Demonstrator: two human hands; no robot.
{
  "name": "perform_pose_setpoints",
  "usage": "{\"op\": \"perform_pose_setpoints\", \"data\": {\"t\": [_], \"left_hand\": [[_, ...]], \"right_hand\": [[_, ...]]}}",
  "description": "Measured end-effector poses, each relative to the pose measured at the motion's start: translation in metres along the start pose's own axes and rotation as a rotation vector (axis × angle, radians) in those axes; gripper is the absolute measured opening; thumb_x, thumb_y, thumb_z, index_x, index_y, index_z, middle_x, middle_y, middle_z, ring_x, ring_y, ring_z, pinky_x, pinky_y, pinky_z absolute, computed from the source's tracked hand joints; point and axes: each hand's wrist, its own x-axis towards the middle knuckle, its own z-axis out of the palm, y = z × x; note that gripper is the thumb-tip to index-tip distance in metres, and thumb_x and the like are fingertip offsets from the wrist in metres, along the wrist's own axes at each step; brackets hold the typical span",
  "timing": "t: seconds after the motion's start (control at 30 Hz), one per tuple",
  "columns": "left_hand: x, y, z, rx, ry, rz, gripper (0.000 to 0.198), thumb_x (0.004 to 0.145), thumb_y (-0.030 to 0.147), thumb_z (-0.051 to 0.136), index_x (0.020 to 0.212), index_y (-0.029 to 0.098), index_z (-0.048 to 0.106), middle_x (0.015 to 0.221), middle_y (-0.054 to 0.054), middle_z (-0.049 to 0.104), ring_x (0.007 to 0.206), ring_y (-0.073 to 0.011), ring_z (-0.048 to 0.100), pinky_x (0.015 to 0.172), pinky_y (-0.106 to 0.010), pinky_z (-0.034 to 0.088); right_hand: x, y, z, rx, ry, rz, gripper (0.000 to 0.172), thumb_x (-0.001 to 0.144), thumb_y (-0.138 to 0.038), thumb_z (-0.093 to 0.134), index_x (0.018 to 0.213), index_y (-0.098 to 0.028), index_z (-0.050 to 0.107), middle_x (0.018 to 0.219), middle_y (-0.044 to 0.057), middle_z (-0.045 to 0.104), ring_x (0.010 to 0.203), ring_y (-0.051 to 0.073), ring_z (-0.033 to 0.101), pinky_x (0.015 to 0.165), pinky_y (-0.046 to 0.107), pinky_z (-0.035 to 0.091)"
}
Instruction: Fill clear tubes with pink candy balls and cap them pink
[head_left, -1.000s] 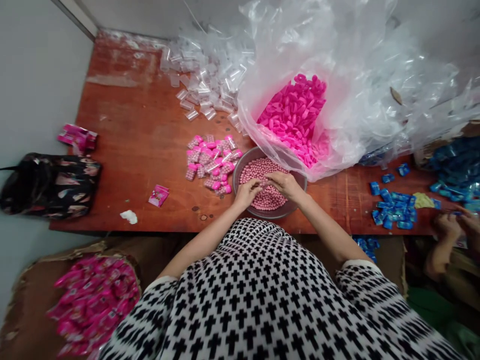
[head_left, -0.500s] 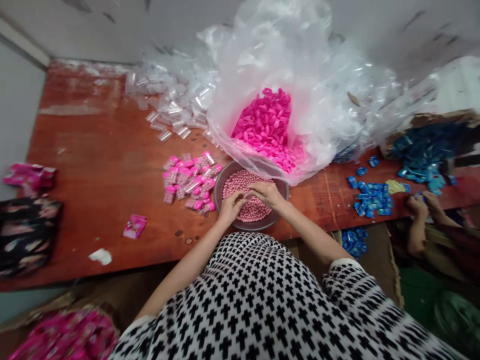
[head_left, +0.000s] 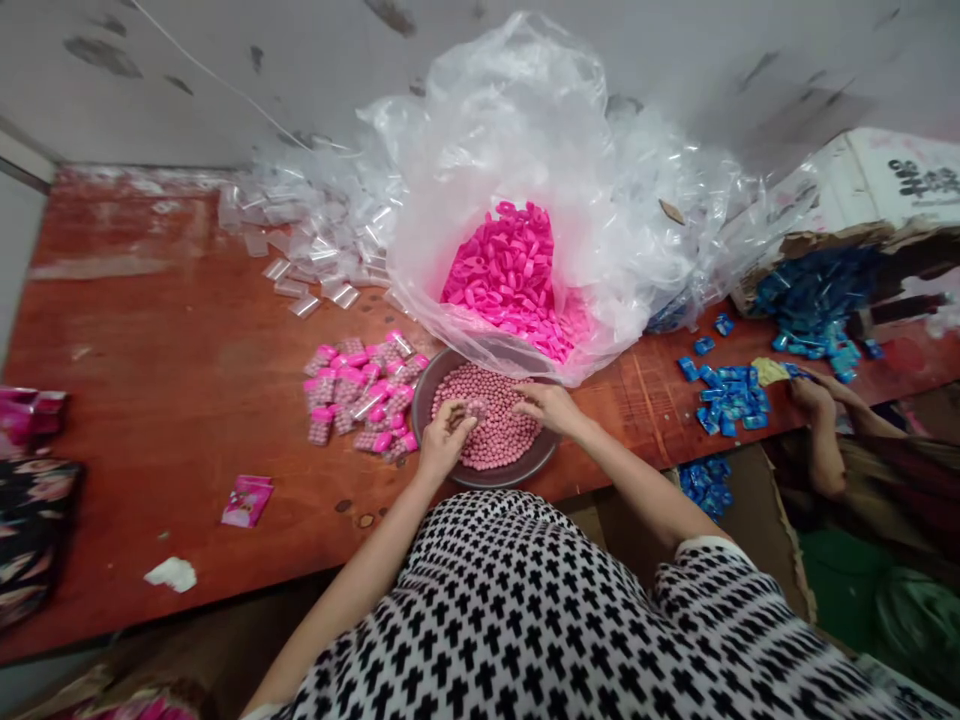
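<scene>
- Where the head view looks down, a reddish-brown wooden table [head_left: 187, 370] fills the left and centre, running back to a stained grey wall.
- Large clear plastic bag [head_left: 525, 150], crumpled and open at the mouth, sits at the table's centre back; a heap of bright pink plastic caps [head_left: 510, 275] lies inside it.
- Scatter of small empty clear plastic containers [head_left: 315, 250] spreads left of the bag.
- Round grey metal bowl [head_left: 487, 470] stands at the near edge, its far rim tucked under the bag's lip; it is full of small pale pink round candies [head_left: 499, 435].
- Pile of small filled containers with pink caps [head_left: 360, 395] lies just left of the bowl.
- Blue packets [head_left: 727, 395] are scattered at right, where another person's hand [head_left: 810, 395] rests on the table.
- Left hand [head_left: 444, 440] is over the bowl's left side, fingers curled around a small clear container [head_left: 474, 409] with candies in it.
- Right hand [head_left: 546, 405] lies on the candies at the right side, fingers bent; whether it pinches any, cannot tell.
</scene>
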Motion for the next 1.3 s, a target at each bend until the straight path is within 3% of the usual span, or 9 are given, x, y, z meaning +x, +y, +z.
{"op": "perform_pose_setpoints", "data": {"t": [0.1, 0.23, 0.5, 0.63, 0.87, 0.97, 1.07, 1.2, 1.3], "left_hand": [[0.002, 0.006, -0.006, 0.095, 0.0, 0.073, 0.043, 0.079, 0.037, 0.06, 0.118, 0.022, 0.057, 0.111, -0.006, 0.064, 0.104, -0.0211, 0.06, 0.094, -0.038, 0.047], [0.01, 0.01, -0.013, 0.09, 0.06, 0.117, 0.034, 0.079, 0.04, 0.06, 0.106, 0.02, 0.064, 0.105, -0.006, 0.064, 0.101, -0.0216, 0.06, 0.093, -0.04, 0.048], [0.02, 0.011, -0.02, -0.108, 0.052, -0.092, 0.042, 0.079, 0.045, 0.06, 0.11, 0.018, 0.064, 0.108, -0.008, 0.068, 0.096, -0.0223, 0.065, 0.088, -0.039, 0.053], [0.023, 0.013, -0.021, -0.089, 0.045, -0.117, 0.042, 0.076, 0.044, 0.063, 0.109, 0.018, 0.065, 0.105, -0.007, 0.07, 0.094, -0.0217, 0.066, 0.087, -0.037, 0.053], [0.024, 0.031, -0.017, -0.272, 0.07, -0.159, 0.044, 0.072, 0.049, 0.067, 0.104, 0.019, 0.067, 0.103, -0.008, 0.071, 0.094, -0.0226, 0.067, 0.083, -0.037, 0.056], [0.025, 0.037, -0.014, -0.361, 0.09, -0.177, 0.045, 0.07, 0.048, 0.069, 0.103, 0.017, 0.067, 0.101, -0.008, 0.071, 0.093, -0.0228, 0.067, 0.083, -0.038, 0.057], [0.028, 0.044, -0.007, -0.487, 0.081, -0.2, 0.046, 0.07, 0.047, 0.07, 0.104, 0.016, 0.065, 0.101, -0.008, 0.071, 0.091, -0.0216, 0.067, 0.082, -0.038, 0.057], [0.032, 0.06, 0.006, -0.634, 0.047, -0.194, 0.048, 0.068, 0.047, 0.072, 0.104, 0.017, 0.062, 0.103, -0.007, 0.069, 0.091, -0.0207, 0.067, 0.081, -0.038, 0.058], [0.029, 0.073, 0.013, -0.726, 0.048, -0.165, 0.043, 0.068, 0.045, 0.073, 0.1, 0.019, 0.06, 0.109, -0.006, 0.067, 0.095, -0.0193, 0.066, 0.082, -0.038, 0.058]], "right_hand": [[0.029, 0.016, -0.022, 0.047, 0.218, 0.115, 0.024, 0.083, -0.032, 0.055, 0.097, -0.019, 0.069, 0.084, 0.003, 0.072, 0.073, 0.015, 0.065, 0.074, 0.027, 0.05], [0.086, 0.032, -0.049, -0.042, 0.37, 0.207, 0.025, 0.084, -0.028, 0.049, 0.09, -0.016, 0.069, 0.071, 0.002, 0.068, 0.062, 0.014, 0.06, 0.066, 0.025, 0.046], [0.16, 0.044, -0.056, -0.544, 0.329, 0.335, 0.029, 0.089, -0.024, 0.043, 0.105, -0.018, 0.067, 0.096, 0.01, 0.068, 0.087, 0.022, 0.061, 0.078, 0.032, 0.043], [0.176, 0.049, -0.057, -0.755, 0.313, 0.299, 0.035, 0.091, -0.015, 0.034, 0.116, -0.014, 0.059, 0.111, 0.018, 0.06, 0.089, 0.023, 0.058, 0.075, 0.034, 0.043], [0.183, 0.057, -0.072, -0.846, 0.145, 0.143, 0.03, 0.09, -0.012, 0.034, 0.104, -0.008, 0.061, 0.112, 0.023, 0.055, 0.1, 0.027, 0.05, 0.08, 0.038, 0.041], [0.17, 0.049, -0.078, -0.627, 0.262, 0.045, 0.022, 0.089, -0.022, 0.045, 0.097, -0.011, 0.062, 0.11, 0.017, 0.059, 0.104, 0.026, 0.049, 0.089, 0.04, 0.039], [0.144, 0.031, -0.072, -0.092, 0.383, 0.046, 0.022, 0.085, -0.035, 0.053, 0.091, -0.016, 0.061, 0.09, 0.007, 0.063, 0.087, 0.019, 0.056, 0.084, 0.037, 0.046], [0.099, -0.004, -0.042, 0.679, 0.325, 0.151, 0.028, 0.071, -0.041, 0.069, 0.085, -0.02, 0.056, 0.074, -0.002, 0.061, 0.065, 0.012, 0.059, 0.067, 0.029, 0.054], [0.068, -0.027, -0.014, 0.909, 0.286, 0.205, 0.038, 0.063, -0.037, 0.076, 0.089, -0.023, 0.052, 0.077, -0.004, 0.062, 0.063, 0.01, 0.061, 0.063, 0.027, 0.056]]}}
